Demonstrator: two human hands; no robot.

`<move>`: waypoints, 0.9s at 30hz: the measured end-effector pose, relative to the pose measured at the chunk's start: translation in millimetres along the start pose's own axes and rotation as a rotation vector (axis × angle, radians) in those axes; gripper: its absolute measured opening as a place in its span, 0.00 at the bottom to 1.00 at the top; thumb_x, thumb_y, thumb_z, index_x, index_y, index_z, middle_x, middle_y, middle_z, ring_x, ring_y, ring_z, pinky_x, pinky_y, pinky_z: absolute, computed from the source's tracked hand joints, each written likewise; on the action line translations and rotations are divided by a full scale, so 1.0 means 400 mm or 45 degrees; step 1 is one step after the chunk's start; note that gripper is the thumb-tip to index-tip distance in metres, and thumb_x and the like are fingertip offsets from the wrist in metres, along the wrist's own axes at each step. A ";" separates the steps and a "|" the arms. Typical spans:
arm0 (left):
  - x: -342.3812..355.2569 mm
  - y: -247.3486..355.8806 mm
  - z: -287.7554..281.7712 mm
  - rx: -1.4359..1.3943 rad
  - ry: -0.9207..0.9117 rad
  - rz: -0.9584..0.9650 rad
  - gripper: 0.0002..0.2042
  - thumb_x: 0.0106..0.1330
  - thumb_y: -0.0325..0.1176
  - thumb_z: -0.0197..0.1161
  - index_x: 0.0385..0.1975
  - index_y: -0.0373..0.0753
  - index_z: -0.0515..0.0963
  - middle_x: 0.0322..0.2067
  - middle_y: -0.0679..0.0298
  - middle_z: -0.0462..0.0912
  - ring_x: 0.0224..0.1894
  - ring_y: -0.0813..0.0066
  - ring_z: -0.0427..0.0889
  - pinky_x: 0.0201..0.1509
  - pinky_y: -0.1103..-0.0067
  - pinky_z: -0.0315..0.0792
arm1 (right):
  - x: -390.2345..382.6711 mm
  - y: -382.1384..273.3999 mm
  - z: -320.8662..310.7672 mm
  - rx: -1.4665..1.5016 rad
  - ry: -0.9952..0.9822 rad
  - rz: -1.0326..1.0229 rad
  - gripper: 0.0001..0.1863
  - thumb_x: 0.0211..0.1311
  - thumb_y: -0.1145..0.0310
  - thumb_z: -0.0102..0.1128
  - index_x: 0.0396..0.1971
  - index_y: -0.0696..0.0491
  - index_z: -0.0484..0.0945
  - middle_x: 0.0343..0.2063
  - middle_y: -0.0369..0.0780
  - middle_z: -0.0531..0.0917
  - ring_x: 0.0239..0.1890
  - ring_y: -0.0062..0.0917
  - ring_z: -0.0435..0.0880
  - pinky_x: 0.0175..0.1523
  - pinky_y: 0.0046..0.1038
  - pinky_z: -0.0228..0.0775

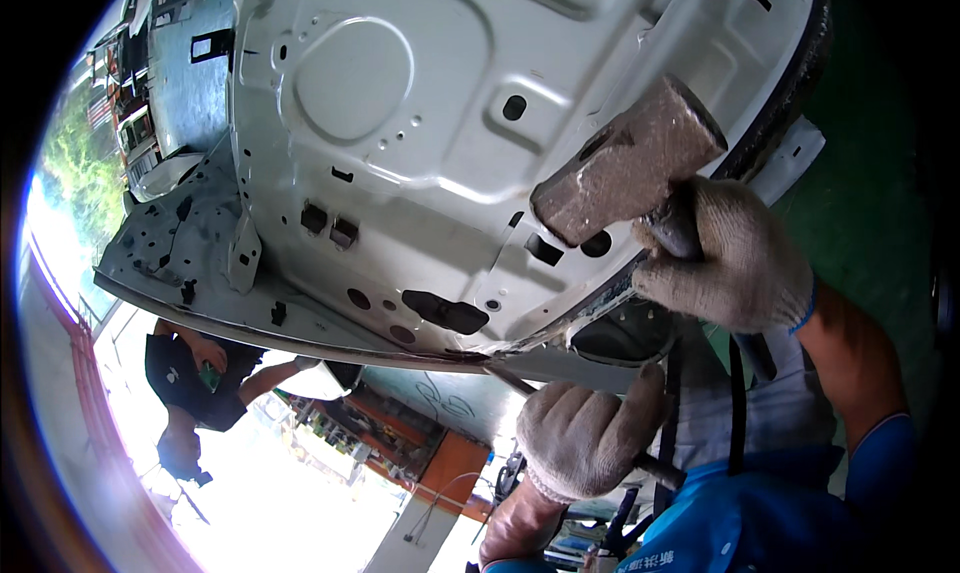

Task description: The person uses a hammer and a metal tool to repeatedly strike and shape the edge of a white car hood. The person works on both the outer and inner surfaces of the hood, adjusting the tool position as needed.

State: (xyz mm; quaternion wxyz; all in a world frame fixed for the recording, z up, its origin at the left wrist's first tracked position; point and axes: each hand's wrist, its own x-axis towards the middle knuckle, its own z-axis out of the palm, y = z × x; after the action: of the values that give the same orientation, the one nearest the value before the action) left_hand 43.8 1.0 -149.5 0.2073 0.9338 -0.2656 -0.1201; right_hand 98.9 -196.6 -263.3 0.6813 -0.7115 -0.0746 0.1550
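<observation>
My right hand (740,258), in a knitted work glove, grips a hammer (630,163) close under its heavy, rust-brown head. The dark handle runs down through the fist. Lower and to the left, my gloved left hand (590,438) is wrapped round a chisel-like metal rod (660,470). The rod's thin end is at the edge seam of a large white car body panel (450,133); whether it touches cannot be made out. The hammer head is in front of the panel, apart from the rod's thick end. Holes and pressed shapes cover the panel.
A grey sheet-metal part (185,238) with many holes adjoins the panel at the left. Another person (205,383) in dark clothes is beyond the panel's edge. Shelving with parts (380,433) stands behind. Green floor (860,233) shows at the right.
</observation>
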 end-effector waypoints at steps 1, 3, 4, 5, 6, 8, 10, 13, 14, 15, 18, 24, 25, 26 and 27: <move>0.017 0.001 0.002 -0.007 -0.014 -0.012 0.15 0.54 0.34 0.75 0.42 0.40 0.83 0.14 0.72 0.67 0.15 0.76 0.71 0.21 0.75 0.64 | -0.001 0.004 -0.001 0.028 -0.006 -0.005 0.15 0.57 0.67 0.69 0.40 0.55 0.74 0.19 0.42 0.76 0.20 0.36 0.81 0.29 0.38 0.75; 0.044 -0.013 -0.001 0.041 -0.072 -0.043 0.15 0.53 0.34 0.76 0.39 0.40 0.84 0.15 0.69 0.71 0.15 0.72 0.72 0.21 0.74 0.65 | 0.001 0.013 -0.006 0.015 -0.024 -0.039 0.18 0.57 0.67 0.69 0.42 0.59 0.72 0.18 0.44 0.77 0.19 0.40 0.81 0.27 0.39 0.74; 0.045 -0.026 0.007 0.055 -0.064 -0.045 0.15 0.52 0.35 0.76 0.39 0.40 0.84 0.15 0.69 0.71 0.15 0.72 0.73 0.22 0.73 0.65 | 0.001 0.010 -0.009 -0.002 -0.008 -0.049 0.18 0.57 0.67 0.69 0.42 0.59 0.72 0.18 0.44 0.77 0.19 0.41 0.82 0.27 0.39 0.75; 0.047 -0.037 0.011 0.072 -0.051 -0.052 0.15 0.52 0.35 0.77 0.39 0.40 0.84 0.15 0.68 0.72 0.15 0.71 0.73 0.22 0.73 0.65 | 0.002 0.012 -0.008 0.013 -0.017 -0.046 0.19 0.57 0.67 0.69 0.42 0.60 0.72 0.19 0.45 0.78 0.19 0.41 0.82 0.27 0.40 0.75; 0.053 -0.040 0.005 0.105 -0.089 -0.073 0.14 0.52 0.35 0.77 0.37 0.40 0.83 0.16 0.67 0.74 0.16 0.69 0.74 0.22 0.73 0.66 | 0.004 0.013 -0.008 0.030 -0.026 -0.041 0.19 0.58 0.68 0.69 0.42 0.61 0.72 0.19 0.45 0.79 0.20 0.41 0.83 0.28 0.40 0.75; 0.062 -0.053 0.002 0.133 -0.104 -0.105 0.13 0.52 0.35 0.77 0.35 0.40 0.83 0.17 0.67 0.75 0.16 0.69 0.75 0.22 0.72 0.67 | 0.003 0.014 -0.016 0.018 -0.072 -0.030 0.19 0.58 0.68 0.70 0.43 0.61 0.73 0.20 0.46 0.79 0.20 0.42 0.83 0.28 0.40 0.75; 0.065 -0.073 -0.003 0.153 -0.102 -0.104 0.13 0.56 0.37 0.77 0.35 0.40 0.81 0.18 0.66 0.78 0.17 0.70 0.78 0.22 0.73 0.68 | 0.009 0.005 -0.018 0.046 -0.059 -0.043 0.16 0.56 0.69 0.70 0.38 0.60 0.75 0.18 0.44 0.79 0.18 0.39 0.82 0.26 0.38 0.74; 0.059 -0.107 -0.009 0.187 -0.136 -0.123 0.14 0.60 0.40 0.75 0.37 0.40 0.79 0.19 0.66 0.80 0.17 0.72 0.78 0.21 0.74 0.68 | 0.007 0.014 -0.012 0.085 -0.054 -0.066 0.13 0.55 0.70 0.70 0.35 0.59 0.77 0.19 0.42 0.80 0.18 0.35 0.82 0.26 0.36 0.75; 0.059 -0.119 -0.009 0.145 -0.095 -0.053 0.18 0.63 0.45 0.74 0.39 0.39 0.78 0.19 0.67 0.80 0.17 0.73 0.78 0.20 0.75 0.68 | 0.003 0.011 -0.009 0.090 -0.017 -0.069 0.14 0.54 0.70 0.70 0.36 0.59 0.77 0.20 0.42 0.80 0.19 0.34 0.82 0.27 0.36 0.77; 0.060 -0.122 -0.013 0.163 -0.092 -0.032 0.24 0.59 0.51 0.75 0.41 0.37 0.77 0.19 0.66 0.79 0.18 0.73 0.79 0.20 0.75 0.68 | -0.001 0.009 -0.001 0.106 0.035 -0.062 0.14 0.54 0.70 0.71 0.37 0.59 0.78 0.21 0.42 0.81 0.21 0.33 0.83 0.29 0.35 0.78; 0.065 -0.153 -0.012 0.010 -0.021 0.012 0.32 0.52 0.58 0.75 0.43 0.37 0.76 0.25 0.63 0.80 0.21 0.71 0.81 0.20 0.73 0.70 | -0.016 0.010 0.011 0.260 0.055 0.113 0.16 0.52 0.74 0.69 0.42 0.59 0.78 0.26 0.39 0.81 0.27 0.27 0.83 0.34 0.33 0.78; 0.095 -0.169 -0.034 0.104 0.025 0.197 0.20 0.54 0.50 0.76 0.33 0.41 0.79 0.20 0.70 0.70 0.18 0.76 0.75 0.17 0.76 0.68 | -0.011 -0.032 0.035 0.473 0.157 0.494 0.23 0.47 0.82 0.64 0.48 0.59 0.74 0.30 0.34 0.78 0.31 0.15 0.76 0.38 0.22 0.73; 0.102 -0.167 -0.046 0.089 0.006 0.189 0.19 0.55 0.49 0.75 0.33 0.41 0.79 0.19 0.70 0.70 0.18 0.77 0.75 0.18 0.76 0.68 | -0.005 -0.043 0.039 0.476 0.186 0.510 0.23 0.47 0.82 0.63 0.47 0.59 0.74 0.30 0.34 0.78 0.30 0.15 0.77 0.36 0.23 0.74; 0.102 -0.176 -0.049 0.102 -0.027 0.171 0.19 0.55 0.49 0.75 0.33 0.41 0.79 0.20 0.70 0.70 0.18 0.77 0.75 0.18 0.76 0.68 | -0.007 -0.042 0.037 0.431 0.170 0.521 0.22 0.47 0.82 0.63 0.46 0.59 0.74 0.30 0.35 0.78 0.28 0.15 0.77 0.34 0.23 0.74; 0.101 -0.184 -0.051 0.116 -0.061 0.152 0.19 0.55 0.49 0.74 0.34 0.41 0.79 0.20 0.70 0.71 0.19 0.77 0.75 0.18 0.76 0.68 | -0.012 -0.038 0.030 0.388 0.153 0.531 0.21 0.47 0.81 0.63 0.45 0.59 0.74 0.30 0.35 0.78 0.27 0.16 0.77 0.32 0.23 0.74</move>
State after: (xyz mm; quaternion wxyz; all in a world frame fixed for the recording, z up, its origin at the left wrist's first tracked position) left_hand 117.0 42.7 -169.2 0.1652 0.9216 -0.3309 -0.1176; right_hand 92.0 -185.7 -248.0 0.7370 -0.6087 0.1385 0.2591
